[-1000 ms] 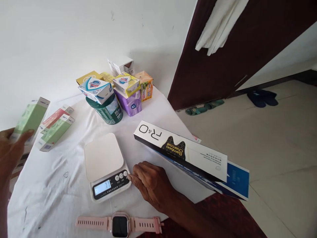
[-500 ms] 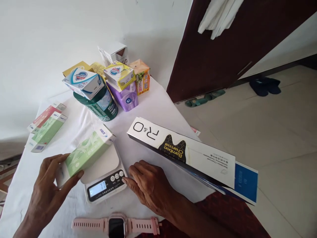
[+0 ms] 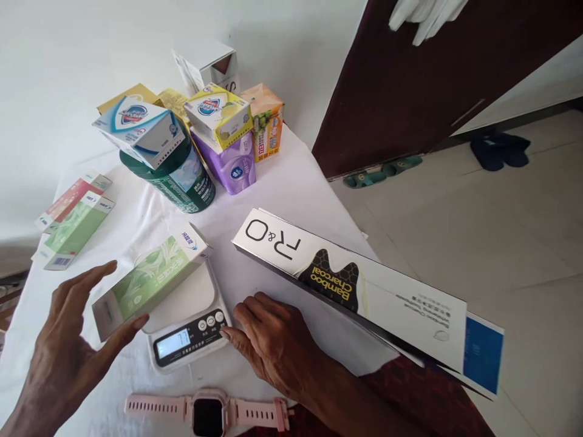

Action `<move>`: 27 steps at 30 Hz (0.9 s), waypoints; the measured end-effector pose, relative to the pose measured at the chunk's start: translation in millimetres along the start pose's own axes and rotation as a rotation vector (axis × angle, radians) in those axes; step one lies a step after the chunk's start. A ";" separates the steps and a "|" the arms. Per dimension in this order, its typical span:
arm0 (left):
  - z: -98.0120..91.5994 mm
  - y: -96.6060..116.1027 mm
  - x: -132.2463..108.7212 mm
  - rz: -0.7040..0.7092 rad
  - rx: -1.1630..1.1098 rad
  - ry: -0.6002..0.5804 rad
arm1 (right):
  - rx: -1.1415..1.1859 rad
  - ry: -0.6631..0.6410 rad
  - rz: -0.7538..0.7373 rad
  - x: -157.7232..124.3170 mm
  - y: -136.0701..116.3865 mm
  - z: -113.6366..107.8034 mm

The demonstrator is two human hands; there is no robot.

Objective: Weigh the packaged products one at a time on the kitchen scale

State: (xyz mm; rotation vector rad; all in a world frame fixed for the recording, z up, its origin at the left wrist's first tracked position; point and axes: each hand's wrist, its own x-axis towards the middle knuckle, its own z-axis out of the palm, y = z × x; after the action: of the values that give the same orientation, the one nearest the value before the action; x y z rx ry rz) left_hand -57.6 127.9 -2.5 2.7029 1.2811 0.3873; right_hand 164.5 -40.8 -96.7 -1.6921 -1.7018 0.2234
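Observation:
A long green and white box (image 3: 150, 278) lies across the platform of a small white kitchen scale (image 3: 184, 318), its left end sticking out past the edge. My left hand (image 3: 73, 340) is open beside that end, thumb touching the box's lower edge and fingers spread apart from it. My right hand (image 3: 268, 337) rests flat on the white cloth, a fingertip at the scale's buttons by the lit display. A pink smartwatch (image 3: 207, 413) lies in front of the scale.
A long white R&O bamboo charcoal box (image 3: 350, 285) overhangs the table's right edge. At the back stand a green can (image 3: 182, 182), soap boxes (image 3: 141, 130), a purple pack (image 3: 234, 170) and an orange carton (image 3: 266, 124). Two slim boxes (image 3: 73, 215) lie far left. A dark door (image 3: 410, 91) stands right.
My left hand brought the green box from the far left, laid it on the scale and opened off it. My right hand stayed at the scale's buttons.

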 end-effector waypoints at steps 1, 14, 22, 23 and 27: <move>0.8 2.6 0.6 0.017 -0.010 -0.014 | 0.007 0.007 -0.008 0.0 -0.1 -0.2; -1.9 12.4 -0.1 0.105 -0.103 -0.026 | 0.313 -0.011 0.113 -8.1 3.1 -18.4; 11.8 -0.2 8.2 0.201 0.016 -0.124 | 0.352 0.056 0.268 -64.3 -8.5 -37.6; 12.7 -1.8 9.3 0.202 0.002 -0.116 | 0.357 0.065 0.297 -68.3 -9.2 -40.2; 4.9 4.8 5.3 0.233 -0.089 -0.062 | 0.368 0.109 0.365 -68.6 -10.2 -48.3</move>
State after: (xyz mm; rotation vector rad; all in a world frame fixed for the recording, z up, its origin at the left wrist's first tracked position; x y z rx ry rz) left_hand -49.5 129.0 -5.1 2.7707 0.9126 0.3711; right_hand 176.7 -122.8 -80.0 -1.6829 -1.1763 0.5663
